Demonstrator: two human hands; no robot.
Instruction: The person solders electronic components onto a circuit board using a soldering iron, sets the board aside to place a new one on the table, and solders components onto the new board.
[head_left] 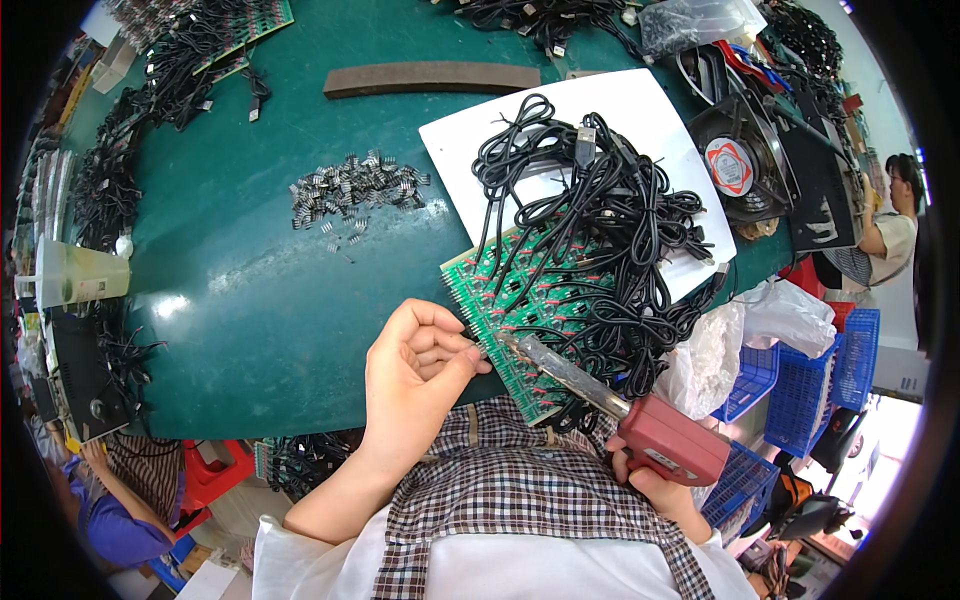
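My right hand (662, 490) is wrapped round the handle of a red soldering gun (678, 440). Its long metal nose slants up and left, and the tip reaches the left part of a green circuit board panel (520, 385). At the panel's left edge, my left hand (405, 375) has thumb and forefinger pinched on a small metal pin connector (480, 350), mostly covered by the fingertips. Bundled black USB cables (610, 210) are attached to the panel and heap over its right side. Loose pin connectors (355, 190) lie in a pile beyond my left hand.
Under the cables is a white board (455, 150). A dark bar (430, 79) lies behind it, and a fan (728, 165) stands at right. A plastic cup (85, 275) stands left. Blue crates (800, 400) are at lower right. Other people sit at both sides.
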